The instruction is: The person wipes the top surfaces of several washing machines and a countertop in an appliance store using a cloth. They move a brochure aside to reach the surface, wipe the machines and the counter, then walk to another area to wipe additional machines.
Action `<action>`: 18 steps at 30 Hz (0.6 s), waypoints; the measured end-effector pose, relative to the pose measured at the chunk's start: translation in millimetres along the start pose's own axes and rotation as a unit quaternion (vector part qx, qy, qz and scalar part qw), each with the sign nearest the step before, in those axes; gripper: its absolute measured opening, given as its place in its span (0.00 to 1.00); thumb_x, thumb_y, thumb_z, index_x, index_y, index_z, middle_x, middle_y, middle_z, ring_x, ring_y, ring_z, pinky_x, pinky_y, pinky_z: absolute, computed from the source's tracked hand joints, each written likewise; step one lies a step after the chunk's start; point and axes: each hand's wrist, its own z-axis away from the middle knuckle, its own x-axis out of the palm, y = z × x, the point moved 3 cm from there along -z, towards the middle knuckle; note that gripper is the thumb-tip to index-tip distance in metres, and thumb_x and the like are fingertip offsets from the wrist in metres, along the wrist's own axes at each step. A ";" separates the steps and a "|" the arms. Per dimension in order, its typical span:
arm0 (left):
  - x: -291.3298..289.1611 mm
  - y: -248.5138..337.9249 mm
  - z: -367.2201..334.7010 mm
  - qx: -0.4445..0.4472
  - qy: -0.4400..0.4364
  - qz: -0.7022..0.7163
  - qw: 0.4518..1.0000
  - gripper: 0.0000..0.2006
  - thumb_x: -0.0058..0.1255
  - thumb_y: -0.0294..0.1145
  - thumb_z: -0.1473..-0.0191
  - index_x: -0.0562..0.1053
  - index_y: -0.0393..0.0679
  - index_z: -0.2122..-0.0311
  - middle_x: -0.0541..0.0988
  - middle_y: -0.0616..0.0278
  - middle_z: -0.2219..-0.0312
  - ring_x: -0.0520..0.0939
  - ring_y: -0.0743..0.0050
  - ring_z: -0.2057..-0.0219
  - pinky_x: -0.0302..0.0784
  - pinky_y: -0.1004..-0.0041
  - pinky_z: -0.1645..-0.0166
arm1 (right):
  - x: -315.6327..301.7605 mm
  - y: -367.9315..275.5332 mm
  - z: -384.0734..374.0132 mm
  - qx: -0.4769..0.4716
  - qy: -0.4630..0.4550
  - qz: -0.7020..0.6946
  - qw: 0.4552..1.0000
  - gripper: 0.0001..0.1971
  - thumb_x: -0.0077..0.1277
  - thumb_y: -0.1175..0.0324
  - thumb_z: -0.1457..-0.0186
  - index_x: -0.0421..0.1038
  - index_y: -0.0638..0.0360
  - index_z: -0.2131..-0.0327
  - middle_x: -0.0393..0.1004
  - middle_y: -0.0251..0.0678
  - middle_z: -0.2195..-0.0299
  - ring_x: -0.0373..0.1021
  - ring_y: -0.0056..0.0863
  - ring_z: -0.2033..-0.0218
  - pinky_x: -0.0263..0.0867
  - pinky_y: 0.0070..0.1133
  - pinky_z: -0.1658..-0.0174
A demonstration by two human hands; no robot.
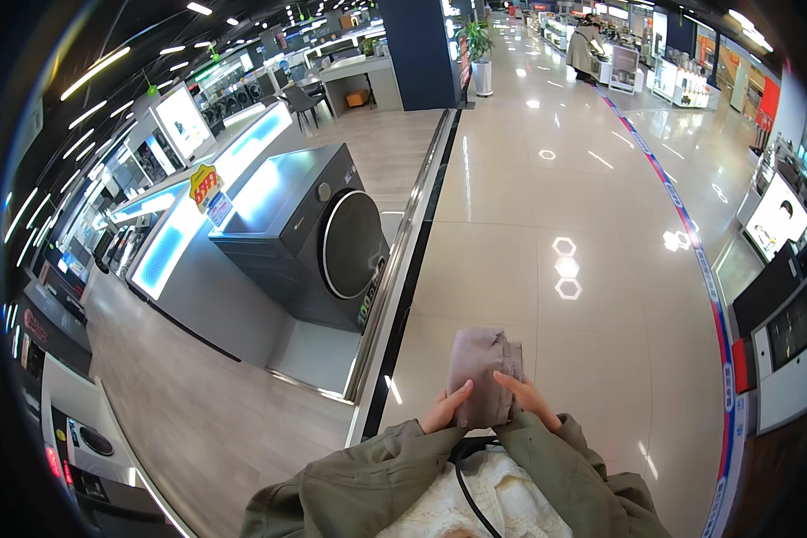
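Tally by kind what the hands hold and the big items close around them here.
Folded grey-mauve cloth, held by left hand and right hand: 1
Dark front-loading washing machine on the display platform: 1
Potted plant by the dark pillar: 1
Person standing far down the aisle: 1
Total: 4

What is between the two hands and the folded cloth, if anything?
Nothing visible. The left hand and the right hand both grip the lower part of the folded mauve cloth directly, with the thumbs lying on its front. Only the glossy floor shows behind it.
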 end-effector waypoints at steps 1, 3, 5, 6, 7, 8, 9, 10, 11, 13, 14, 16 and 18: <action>5.9 15.8 -22.2 -0.002 0.001 0.001 1.000 0.22 0.46 0.40 0.43 0.65 0.36 0.48 0.72 0.60 0.55 0.74 0.73 0.57 0.71 0.75 0.54 | -8.7 -19.2 -19.8 0.010 0.008 0.012 1.000 0.23 0.49 0.64 0.44 0.61 0.63 0.47 0.67 0.35 0.52 0.64 0.23 0.52 0.61 0.20 0.50; 8.8 33.0 -66.0 0.008 0.003 0.005 1.000 0.22 0.46 0.41 0.43 0.65 0.36 0.49 0.73 0.60 0.55 0.74 0.74 0.57 0.71 0.76 0.55 | -22.8 -49.6 -57.5 0.022 0.013 0.051 0.998 0.23 0.49 0.65 0.44 0.60 0.63 0.47 0.67 0.35 0.52 0.64 0.24 0.51 0.61 0.21 0.50; 3.3 44.5 -119.0 0.011 0.010 0.009 1.000 0.22 0.47 0.41 0.43 0.66 0.35 0.50 0.73 0.60 0.56 0.74 0.75 0.58 0.71 0.77 0.56 | -38.0 -77.9 -96.8 0.008 0.015 0.031 0.999 0.23 0.48 0.65 0.44 0.60 0.63 0.47 0.67 0.35 0.52 0.64 0.24 0.51 0.61 0.21 0.50; -0.9 51.0 -147.5 0.004 0.009 0.009 1.000 0.22 0.47 0.41 0.43 0.66 0.35 0.50 0.73 0.60 0.56 0.74 0.75 0.57 0.71 0.77 0.55 | -46.5 -90.9 -118.9 0.001 0.017 0.018 1.000 0.22 0.48 0.66 0.44 0.60 0.63 0.47 0.67 0.35 0.52 0.64 0.25 0.51 0.61 0.21 0.50; -5.9 57.9 -175.9 -0.003 0.009 0.010 1.000 0.22 0.47 0.41 0.43 0.66 0.34 0.50 0.73 0.60 0.56 0.74 0.75 0.57 0.71 0.77 0.55 | -55.6 -102.6 -141.6 0.006 0.029 0.022 0.999 0.22 0.48 0.66 0.44 0.60 0.63 0.47 0.67 0.35 0.52 0.64 0.25 0.51 0.61 0.21 0.50; -10.1 68.9 -205.4 -0.010 0.006 0.008 1.000 0.22 0.47 0.41 0.43 0.67 0.34 0.50 0.73 0.60 0.56 0.73 0.75 0.57 0.71 0.77 0.55 | -65.7 -113.1 -166.8 0.008 0.042 0.024 0.999 0.22 0.48 0.66 0.44 0.60 0.63 0.47 0.67 0.35 0.52 0.64 0.25 0.51 0.61 0.21 0.50; -14.5 80.5 -235.1 -0.008 0.008 0.003 1.000 0.22 0.46 0.41 0.43 0.66 0.35 0.50 0.72 0.60 0.56 0.73 0.75 0.56 0.70 0.76 0.54 | -75.4 -124.2 -194.2 0.010 0.054 0.027 0.998 0.22 0.48 0.66 0.44 0.60 0.63 0.47 0.67 0.35 0.52 0.64 0.25 0.51 0.61 0.21 0.50; -18.9 92.4 -264.6 -0.006 0.009 -0.002 1.000 0.21 0.46 0.40 0.42 0.65 0.35 0.49 0.72 0.60 0.55 0.73 0.74 0.56 0.70 0.75 0.53 | -83.7 -137.0 -223.9 0.008 0.050 0.028 0.998 0.22 0.48 0.66 0.44 0.61 0.63 0.48 0.67 0.35 0.52 0.64 0.25 0.52 0.61 0.21 0.50; -22.6 107.2 -293.2 -0.004 0.009 -0.007 1.000 0.21 0.45 0.40 0.42 0.64 0.36 0.48 0.72 0.60 0.55 0.73 0.73 0.55 0.70 0.75 0.52 | -91.6 -151.7 -253.2 0.005 0.049 0.031 0.998 0.22 0.48 0.66 0.44 0.61 0.63 0.48 0.68 0.35 0.52 0.65 0.25 0.52 0.62 0.21 0.50; -33.7 143.3 -353.9 -0.005 0.004 -0.024 1.000 0.22 0.45 0.40 0.42 0.64 0.36 0.48 0.72 0.60 0.54 0.73 0.73 0.55 0.70 0.74 0.52 | -105.6 -178.6 -312.7 0.000 0.046 0.033 0.998 0.21 0.48 0.66 0.44 0.62 0.63 0.48 0.68 0.35 0.53 0.65 0.25 0.53 0.62 0.21 0.51; -39.4 162.4 -383.9 -0.005 0.001 -0.033 0.999 0.22 0.45 0.40 0.42 0.64 0.36 0.48 0.72 0.60 0.54 0.73 0.73 0.55 0.70 0.74 0.52 | -112.6 -191.0 -343.3 -0.004 0.045 0.033 0.998 0.21 0.48 0.66 0.44 0.62 0.63 0.49 0.68 0.35 0.53 0.65 0.25 0.53 0.62 0.21 0.51; -41.1 205.6 -433.8 -0.016 -0.016 -0.017 1.000 0.22 0.45 0.40 0.42 0.64 0.35 0.48 0.72 0.59 0.54 0.73 0.73 0.55 0.69 0.74 0.52 | -120.3 -223.6 -395.7 -0.009 0.054 0.028 0.998 0.20 0.48 0.65 0.44 0.63 0.64 0.49 0.69 0.35 0.54 0.66 0.25 0.54 0.63 0.21 0.52; -42.8 240.6 -480.7 -0.023 -0.023 -0.006 0.999 0.22 0.45 0.39 0.42 0.63 0.35 0.47 0.71 0.59 0.54 0.73 0.73 0.54 0.69 0.73 0.52 | -123.1 -256.7 -443.8 0.000 0.067 0.019 0.998 0.20 0.49 0.65 0.44 0.63 0.64 0.50 0.69 0.35 0.54 0.66 0.24 0.55 0.63 0.21 0.52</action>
